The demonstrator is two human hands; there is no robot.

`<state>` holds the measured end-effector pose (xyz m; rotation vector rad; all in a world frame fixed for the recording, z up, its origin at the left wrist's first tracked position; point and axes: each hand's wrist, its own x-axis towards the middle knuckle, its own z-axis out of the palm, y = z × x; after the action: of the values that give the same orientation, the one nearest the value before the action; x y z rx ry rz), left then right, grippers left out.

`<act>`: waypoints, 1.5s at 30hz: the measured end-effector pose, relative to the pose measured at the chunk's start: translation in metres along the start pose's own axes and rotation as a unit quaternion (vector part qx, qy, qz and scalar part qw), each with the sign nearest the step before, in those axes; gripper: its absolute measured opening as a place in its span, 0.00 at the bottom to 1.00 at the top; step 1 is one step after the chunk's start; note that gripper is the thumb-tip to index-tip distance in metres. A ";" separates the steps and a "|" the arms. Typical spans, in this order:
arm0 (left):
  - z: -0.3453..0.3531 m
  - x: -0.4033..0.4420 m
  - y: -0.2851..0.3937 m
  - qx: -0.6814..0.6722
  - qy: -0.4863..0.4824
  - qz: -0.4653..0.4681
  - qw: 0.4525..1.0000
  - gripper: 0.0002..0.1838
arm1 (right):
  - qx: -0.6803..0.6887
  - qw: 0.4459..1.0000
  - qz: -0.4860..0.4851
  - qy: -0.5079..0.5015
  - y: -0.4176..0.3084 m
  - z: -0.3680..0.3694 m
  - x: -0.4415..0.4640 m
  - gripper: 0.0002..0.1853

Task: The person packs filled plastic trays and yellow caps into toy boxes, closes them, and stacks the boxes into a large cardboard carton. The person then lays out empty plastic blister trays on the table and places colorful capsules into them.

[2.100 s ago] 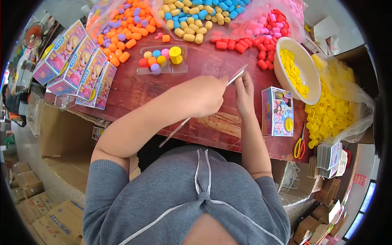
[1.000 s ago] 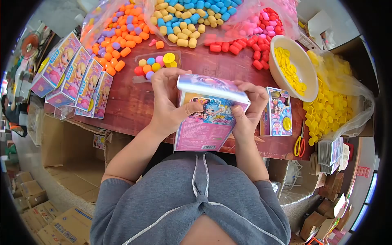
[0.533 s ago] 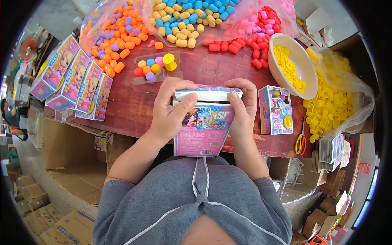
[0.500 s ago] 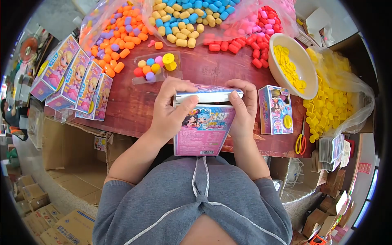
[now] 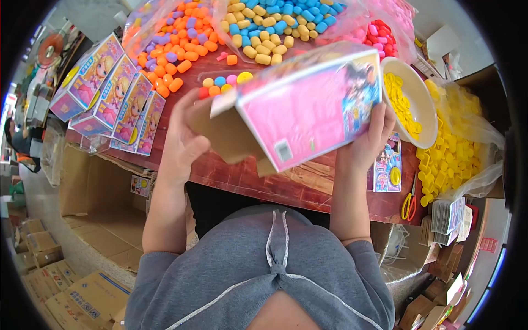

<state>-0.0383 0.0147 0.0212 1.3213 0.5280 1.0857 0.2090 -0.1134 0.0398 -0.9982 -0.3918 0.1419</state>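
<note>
A pink printed toy box (image 5: 313,110) is tilted in the air over the table, slightly blurred, with a barcode on its pink side. My right hand (image 5: 369,135) grips its right, closed end, thumb on the printed face. The box's left end gapes, its brown cardboard flaps folded out. Beside those flaps is my left hand (image 5: 184,140), thumb and fingers apart; whether the fingertips touch the cardboard is hard to make out. Behind the box, partly covered, lies a clear tray with small coloured pieces (image 5: 220,81).
Several princess-printed boxes (image 5: 115,102) lean at the left. Orange and purple (image 5: 181,49), yellow and blue (image 5: 264,41), and red and pink pieces pile up behind. Right are a bowl (image 5: 429,104), yellow parts (image 5: 451,159), another printed box (image 5: 388,165) and scissors (image 5: 408,206).
The box has risen from the table edge and turned sideways, its open end now facing left. My left hand has let go of its top and moved left; my right hand keeps hold.
</note>
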 end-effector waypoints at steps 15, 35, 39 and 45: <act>-0.088 -0.066 0.080 0.500 0.179 0.234 0.814 0.16 | -0.365 0.748 -0.173 -0.527 0.200 0.077 0.039 0.31; -0.041 -0.084 0.072 0.581 -0.291 0.044 0.759 0.22 | -0.305 0.839 0.098 -0.440 0.211 0.048 0.042 0.29; -0.031 -0.070 0.052 0.559 -0.308 0.011 0.770 0.19 | -0.201 0.898 0.146 -0.362 0.184 0.019 0.040 0.30; -0.028 -0.013 0.010 0.437 -0.204 -0.216 0.849 0.12 | -0.185 0.920 0.141 -0.315 0.120 -0.055 0.034 0.29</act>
<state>-0.0703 0.0167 0.0206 2.0213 0.9959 0.1215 0.2686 -0.0824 -0.0792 -1.3750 -0.8851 0.6823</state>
